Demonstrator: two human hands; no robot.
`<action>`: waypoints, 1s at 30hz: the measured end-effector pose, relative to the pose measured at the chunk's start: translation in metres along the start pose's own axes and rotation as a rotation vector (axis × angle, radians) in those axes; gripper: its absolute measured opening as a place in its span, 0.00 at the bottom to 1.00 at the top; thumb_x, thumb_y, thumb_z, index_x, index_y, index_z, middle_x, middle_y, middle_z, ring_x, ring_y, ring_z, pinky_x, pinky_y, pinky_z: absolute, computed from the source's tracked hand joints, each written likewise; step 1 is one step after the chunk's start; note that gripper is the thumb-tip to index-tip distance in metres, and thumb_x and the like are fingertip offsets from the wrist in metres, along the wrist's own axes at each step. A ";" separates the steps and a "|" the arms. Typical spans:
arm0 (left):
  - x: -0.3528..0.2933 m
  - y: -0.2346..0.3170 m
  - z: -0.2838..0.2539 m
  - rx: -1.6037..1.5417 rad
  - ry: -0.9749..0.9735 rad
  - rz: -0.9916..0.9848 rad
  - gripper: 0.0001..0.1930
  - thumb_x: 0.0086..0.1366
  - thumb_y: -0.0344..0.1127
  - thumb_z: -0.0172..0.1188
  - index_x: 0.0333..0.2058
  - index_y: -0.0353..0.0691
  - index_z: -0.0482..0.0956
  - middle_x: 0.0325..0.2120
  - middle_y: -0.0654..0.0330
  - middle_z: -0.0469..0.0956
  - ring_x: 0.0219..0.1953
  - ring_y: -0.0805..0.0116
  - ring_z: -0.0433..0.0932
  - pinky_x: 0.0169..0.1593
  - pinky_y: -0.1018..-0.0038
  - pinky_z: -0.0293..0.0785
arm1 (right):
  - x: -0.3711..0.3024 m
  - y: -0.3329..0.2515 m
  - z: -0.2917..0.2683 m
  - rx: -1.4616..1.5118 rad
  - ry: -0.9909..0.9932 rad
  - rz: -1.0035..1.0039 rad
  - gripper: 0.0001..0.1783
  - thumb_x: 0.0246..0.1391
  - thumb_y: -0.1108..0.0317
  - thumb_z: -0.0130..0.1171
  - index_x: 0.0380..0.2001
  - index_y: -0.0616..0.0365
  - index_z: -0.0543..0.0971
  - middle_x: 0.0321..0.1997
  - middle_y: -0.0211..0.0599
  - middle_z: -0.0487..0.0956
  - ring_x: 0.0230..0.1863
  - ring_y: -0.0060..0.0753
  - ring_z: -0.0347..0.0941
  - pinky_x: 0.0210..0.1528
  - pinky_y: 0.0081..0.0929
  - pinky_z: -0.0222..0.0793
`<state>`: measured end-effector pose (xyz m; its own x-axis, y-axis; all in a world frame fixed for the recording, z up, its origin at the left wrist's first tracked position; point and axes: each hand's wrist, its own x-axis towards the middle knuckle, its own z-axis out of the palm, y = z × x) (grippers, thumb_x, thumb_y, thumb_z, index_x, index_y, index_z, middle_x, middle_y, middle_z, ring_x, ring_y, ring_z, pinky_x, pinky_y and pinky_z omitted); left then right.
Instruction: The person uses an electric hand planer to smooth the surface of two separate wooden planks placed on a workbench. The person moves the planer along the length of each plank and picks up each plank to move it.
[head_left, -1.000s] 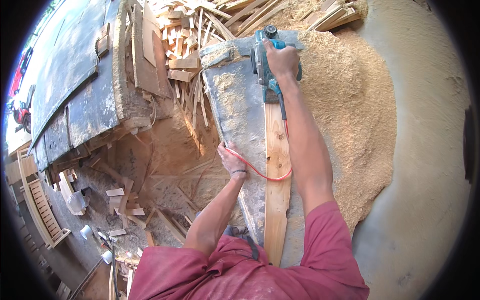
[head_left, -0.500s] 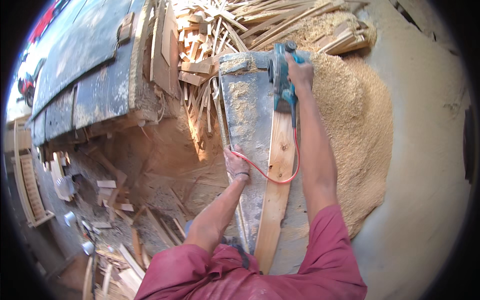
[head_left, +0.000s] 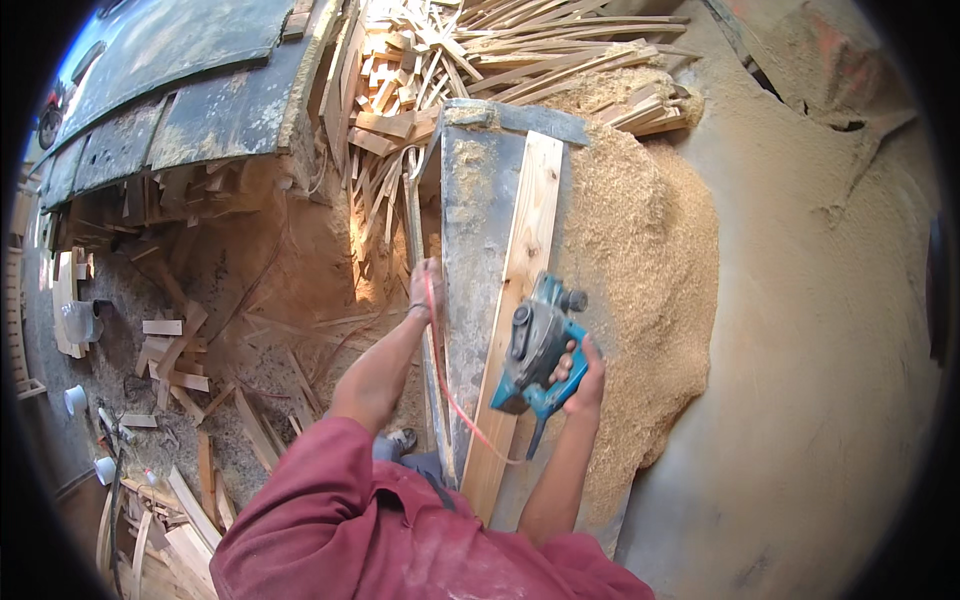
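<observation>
A long pale wooden plank with several knots lies lengthwise on the dusty grey bench. My right hand is wrapped round the handle of a blue-and-black electric planer. The planer is turned on its side above the plank's right edge, near my body; I cannot tell whether it touches the wood. Past the bench's left edge, my left hand is closed on the orange-red power cord. From there the cord sags across the plank to the planer's handle.
A large sawdust heap presses against the bench's right side. Wood offcuts and thin strips pile up beyond the bench. At the left stands a worn dark-topped table. More scraps and a clear plastic jug lie on the floor.
My right hand has drawn the planer back from the plank's far end toward me and tipped it on its side off the plank's face. My left hand, with the cord, has shifted left.
</observation>
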<state>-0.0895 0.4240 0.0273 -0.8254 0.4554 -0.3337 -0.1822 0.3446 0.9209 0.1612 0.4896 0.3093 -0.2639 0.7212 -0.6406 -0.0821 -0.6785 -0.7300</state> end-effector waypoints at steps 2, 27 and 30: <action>-0.027 -0.080 -0.054 0.084 -0.067 0.115 0.21 0.74 0.48 0.44 0.46 0.35 0.75 0.44 0.44 0.77 0.48 0.43 0.76 0.53 0.58 0.71 | -0.039 0.030 -0.021 -0.115 0.064 -0.035 0.17 0.59 0.52 0.63 0.33 0.54 0.75 0.18 0.28 0.71 0.14 0.22 0.67 0.17 0.23 0.64; -0.358 -0.320 -0.353 -0.027 0.036 -0.552 0.19 0.75 0.56 0.44 0.38 0.47 0.72 0.23 0.66 0.75 0.18 0.77 0.70 0.18 0.76 0.63 | -0.136 0.199 -0.138 -0.873 0.143 -0.511 0.24 0.55 0.53 0.66 0.25 0.68 0.81 0.17 0.45 0.77 0.22 0.36 0.75 0.29 0.39 0.68; -0.352 -0.311 -0.358 -0.079 -0.020 -0.648 0.18 0.76 0.54 0.44 0.35 0.46 0.72 0.23 0.65 0.76 0.16 0.76 0.69 0.16 0.76 0.60 | -0.130 0.184 -0.125 -0.886 0.172 -0.530 0.23 0.55 0.53 0.66 0.26 0.68 0.81 0.18 0.47 0.77 0.22 0.38 0.75 0.30 0.40 0.69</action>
<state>0.0668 -0.1374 -0.0693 -0.5249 0.1910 -0.8295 -0.6793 0.4931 0.5435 0.3002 0.2883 0.2291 -0.2538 0.9536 -0.1622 0.6045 0.0255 -0.7962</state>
